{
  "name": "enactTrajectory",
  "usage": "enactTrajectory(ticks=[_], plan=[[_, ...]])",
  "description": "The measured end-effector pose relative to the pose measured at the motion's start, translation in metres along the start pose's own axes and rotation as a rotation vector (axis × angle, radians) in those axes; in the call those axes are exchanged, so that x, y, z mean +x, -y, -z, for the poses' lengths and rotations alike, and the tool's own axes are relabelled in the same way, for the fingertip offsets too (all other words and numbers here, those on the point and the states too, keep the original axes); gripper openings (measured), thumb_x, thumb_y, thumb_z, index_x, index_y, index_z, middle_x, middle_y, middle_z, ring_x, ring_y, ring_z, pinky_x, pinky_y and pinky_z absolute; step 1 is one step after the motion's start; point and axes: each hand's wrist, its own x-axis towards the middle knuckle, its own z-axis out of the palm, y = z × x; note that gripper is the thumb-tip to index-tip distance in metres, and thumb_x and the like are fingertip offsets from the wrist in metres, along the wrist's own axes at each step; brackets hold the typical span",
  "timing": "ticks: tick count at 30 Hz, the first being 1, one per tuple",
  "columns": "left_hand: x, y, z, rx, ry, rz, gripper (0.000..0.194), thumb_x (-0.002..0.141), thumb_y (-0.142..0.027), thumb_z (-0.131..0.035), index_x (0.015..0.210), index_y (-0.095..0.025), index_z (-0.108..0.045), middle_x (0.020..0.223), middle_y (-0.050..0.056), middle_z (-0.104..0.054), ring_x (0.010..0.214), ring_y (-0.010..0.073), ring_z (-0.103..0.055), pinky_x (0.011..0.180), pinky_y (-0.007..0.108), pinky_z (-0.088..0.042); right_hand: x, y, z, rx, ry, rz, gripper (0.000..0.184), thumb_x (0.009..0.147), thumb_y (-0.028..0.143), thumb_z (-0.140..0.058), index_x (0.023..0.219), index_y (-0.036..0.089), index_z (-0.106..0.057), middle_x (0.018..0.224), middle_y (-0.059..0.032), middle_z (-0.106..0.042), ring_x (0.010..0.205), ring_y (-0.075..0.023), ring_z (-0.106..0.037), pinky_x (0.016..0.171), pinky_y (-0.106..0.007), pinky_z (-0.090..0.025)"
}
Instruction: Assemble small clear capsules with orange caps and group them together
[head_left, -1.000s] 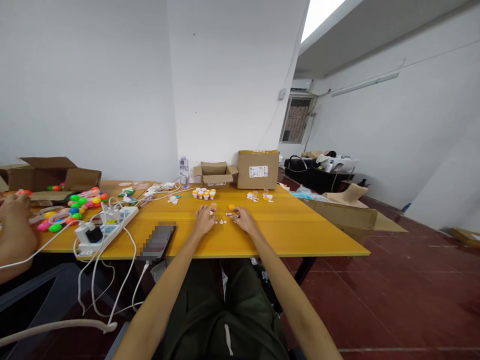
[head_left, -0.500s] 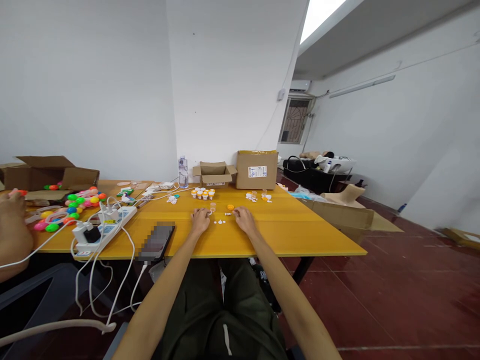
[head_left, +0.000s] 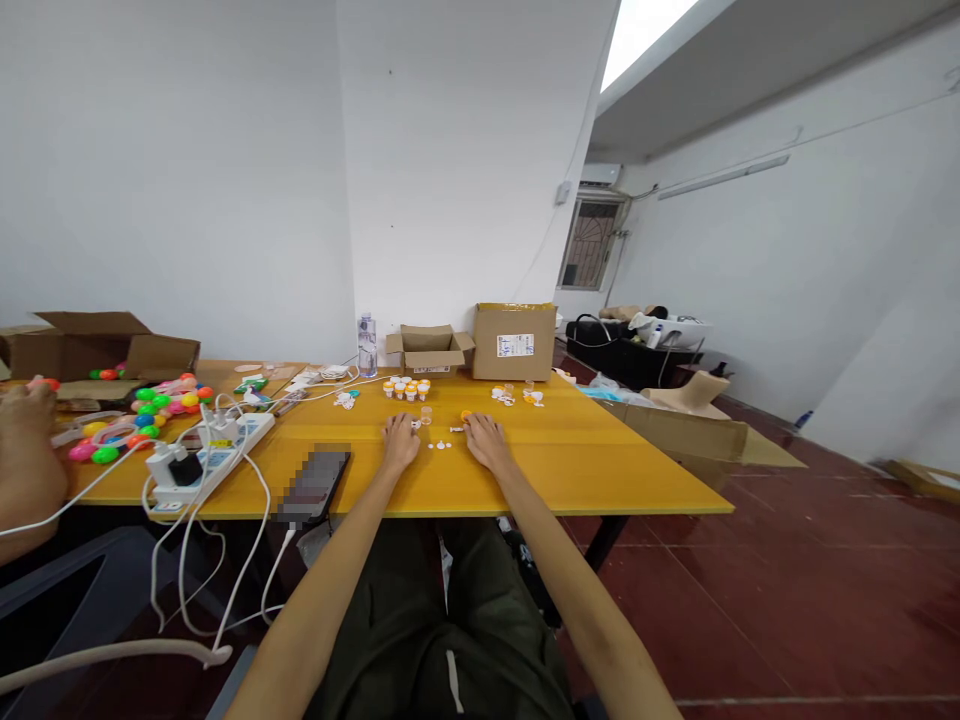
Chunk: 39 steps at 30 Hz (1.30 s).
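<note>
My left hand point(head_left: 402, 442) rests on the yellow table point(head_left: 600, 465) with its fingers loosely spread. A small white part point(head_left: 415, 425) lies at its fingertips, and just beyond stands a small clear cup point(head_left: 426, 413). My right hand point(head_left: 487, 442) lies with fingers stretched forward, partly covering a round orange part point(head_left: 466, 414); whether the fingers grip it cannot be made out. Beside the right thumb is a small white piece point(head_left: 455, 430). Between the hands sit several tiny white discs point(head_left: 440, 445).
Orange-and-white capped pieces point(head_left: 406, 390) stand grouped before an open carton point(head_left: 431, 350). A closed carton point(head_left: 514, 343) and a water bottle point(head_left: 367, 345) are at the back. Leftward are a phone point(head_left: 313, 487), a power strip point(head_left: 214, 460), colourful balls point(head_left: 154, 405) and another person's limb point(head_left: 30, 460).
My right hand has shifted slightly forward, its fingers now partly over the orange part that was fully visible. My left hand has drawn slightly back from the small white part.
</note>
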Motion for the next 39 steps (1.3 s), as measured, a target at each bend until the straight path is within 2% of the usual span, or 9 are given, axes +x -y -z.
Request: enactTrajectory(ticks=[5,8,13,17,21,27,32,36,39], plan=[[0.003,0.004,-0.004,-0.004,0.001,0.02,0.04,0.081,-0.007,-0.048,0.11,-0.025,-0.068,0.134,0.008,-0.061,0.125,0.0296,-0.049,0.1,0.042,-0.04,0.002,-0.004,-0.007,-0.005,-0.032,0.026,0.021,0.096,0.021,-0.045,0.106,0.023,-0.063,0.117,-0.0111,-0.064,0.109,-0.0241,-0.055,0.088,-0.036,-0.04],[0.004,0.006,-0.005,-0.001,0.033,-0.005,0.038,0.079,-0.006,-0.05,0.104,-0.025,-0.071,0.128,0.008,-0.066,0.122,0.0292,-0.052,0.098,0.041,-0.04,0.003,-0.006,-0.011,0.02,-0.089,0.081,0.02,0.095,0.02,-0.046,0.103,0.022,-0.064,0.115,-0.0114,-0.064,0.107,-0.0248,-0.055,0.088,-0.037,-0.04],[0.009,0.011,-0.007,-0.054,0.003,0.016,0.026,0.081,-0.011,-0.055,0.095,-0.023,-0.074,0.106,0.012,-0.074,0.113,0.0298,-0.06,0.09,0.038,-0.043,0.0,-0.007,-0.012,0.131,-0.18,0.302,0.021,0.094,0.018,-0.047,0.099,0.024,-0.067,0.112,-0.0095,-0.065,0.105,-0.0241,-0.055,0.088,-0.037,-0.041],[0.014,0.014,-0.008,-0.105,-0.005,0.036,0.019,0.082,-0.016,-0.059,0.089,-0.023,-0.075,0.097,0.01,-0.076,0.105,0.028,-0.065,0.087,0.036,-0.045,-0.005,-0.002,-0.01,0.188,-0.183,0.504,0.018,0.094,0.02,-0.051,0.098,0.024,-0.068,0.109,-0.0081,-0.066,0.105,-0.0233,-0.055,0.092,-0.038,-0.041],[0.018,0.017,-0.009,-0.126,-0.035,0.055,0.014,0.079,-0.016,-0.063,0.081,-0.024,-0.075,0.092,0.008,-0.076,0.102,0.0262,-0.066,0.084,0.034,-0.046,-0.007,0.001,-0.01,0.198,-0.143,0.596,0.017,0.094,0.021,-0.054,0.1,0.024,-0.069,0.108,-0.008,-0.066,0.105,-0.0226,-0.056,0.092,-0.038,-0.042],[0.022,0.019,-0.011,-0.307,-0.065,0.07,0.006,0.077,-0.02,-0.068,0.074,-0.023,-0.072,0.081,0.005,-0.075,0.088,0.0239,-0.068,0.081,0.033,-0.046,-0.005,-0.001,-0.011,0.22,-0.124,0.634,0.019,0.094,0.019,-0.053,0.095,0.025,-0.071,0.107,-0.0075,-0.066,0.103,-0.0219,-0.056,0.091,-0.039,-0.044],[0.023,0.022,-0.013,-0.573,-0.115,0.018,0.013,0.08,-0.025,-0.063,0.069,-0.021,-0.068,0.073,0.002,-0.072,0.075,0.0203,-0.066,0.075,0.03,-0.047,-0.006,0.0,-0.011,0.24,-0.123,0.646,0.019,0.095,0.018,-0.052,0.092,0.024,-0.07,0.105,-0.0076,-0.066,0.102,-0.0209,-0.057,0.091,-0.037,-0.045],[0.024,0.024,-0.015,-0.656,-0.165,-0.027,0.016,0.081,-0.026,-0.06,0.068,-0.02,-0.065,0.067,0.001,-0.068,0.069,0.0189,-0.063,0.07,0.029,-0.048,-0.007,0.001,-0.01,0.243,-0.143,0.603,0.02,0.097,0.019,-0.048,0.095,0.023,-0.068,0.102,-0.0071,-0.067,0.098,-0.0205,-0.058,0.089,-0.035,-0.044],[0.023,0.021,-0.014,-0.676,-0.14,-0.069,0.015,0.083,-0.027,-0.057,0.072,-0.02,-0.066,0.07,0.001,-0.069,0.071,0.0184,-0.063,0.072,0.029,-0.049,-0.005,-0.001,-0.011,0.222,-0.148,0.521,0.023,0.098,0.017,-0.044,0.095,0.024,-0.066,0.099,-0.0063,-0.068,0.096,-0.0208,-0.058,0.088,-0.035,-0.044]])
